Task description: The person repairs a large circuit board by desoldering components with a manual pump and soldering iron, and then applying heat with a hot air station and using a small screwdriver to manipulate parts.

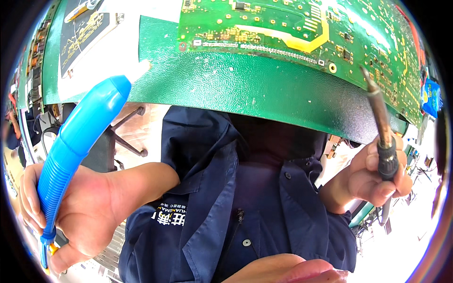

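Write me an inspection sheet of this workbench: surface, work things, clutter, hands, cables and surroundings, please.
Surface: green textured mat, with scattered pale specks.
Job's things: green circuit board on the mat; blue desoldering pump; soldering iron, overlapping the board in view, contact unclear.
Clutter: dark panel with gold markings, upper left; blue packet, far right.
Hands: left hand holds the pump; right hand grips the iron.
Cables: grey cord below the right hand.
Surroundings: black wheeled chair, left.

We're in an electronics workshop here: soldering iron point(381, 120) in the right hand point(361, 179), blue desoldering pump point(71, 151) in the left hand point(89, 203), and just beyond the grips, a big green circuit board point(264, 19) over a green bench mat point(203, 85).
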Demonstrator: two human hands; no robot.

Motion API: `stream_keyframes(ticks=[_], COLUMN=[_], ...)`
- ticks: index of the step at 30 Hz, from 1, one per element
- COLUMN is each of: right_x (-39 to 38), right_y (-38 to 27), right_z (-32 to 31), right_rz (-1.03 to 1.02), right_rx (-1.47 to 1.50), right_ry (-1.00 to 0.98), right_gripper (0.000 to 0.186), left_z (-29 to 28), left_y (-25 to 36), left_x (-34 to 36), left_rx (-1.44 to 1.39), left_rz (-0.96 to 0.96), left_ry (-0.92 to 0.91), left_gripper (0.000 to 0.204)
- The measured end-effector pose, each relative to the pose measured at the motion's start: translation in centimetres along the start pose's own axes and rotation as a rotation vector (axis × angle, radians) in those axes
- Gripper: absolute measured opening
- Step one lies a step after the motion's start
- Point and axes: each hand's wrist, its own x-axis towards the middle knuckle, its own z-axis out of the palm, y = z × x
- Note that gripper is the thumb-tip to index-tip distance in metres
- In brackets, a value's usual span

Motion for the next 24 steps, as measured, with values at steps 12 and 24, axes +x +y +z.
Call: stream_keyframes(ticks=[12, 24], right_x=[1.2, 7.4], right_y=[-0.7, -6.1], right_z=[-0.2, -2.2], right_rz=[-0.048, 0.162], right_rx=[-0.169, -0.288], right_ry=[-0.087, -0.676], right_gripper=[0.028, 0.064], left_z=[-0.1, -0.2], left_y=[-0.3, -1.1], left_x=[0.3, 0.1], left_rx=[0.021, 0.067], left_rz=[-0.017, 0.01], left_ry=[-0.014, -0.064], left_gripper=[0.068, 0.055])
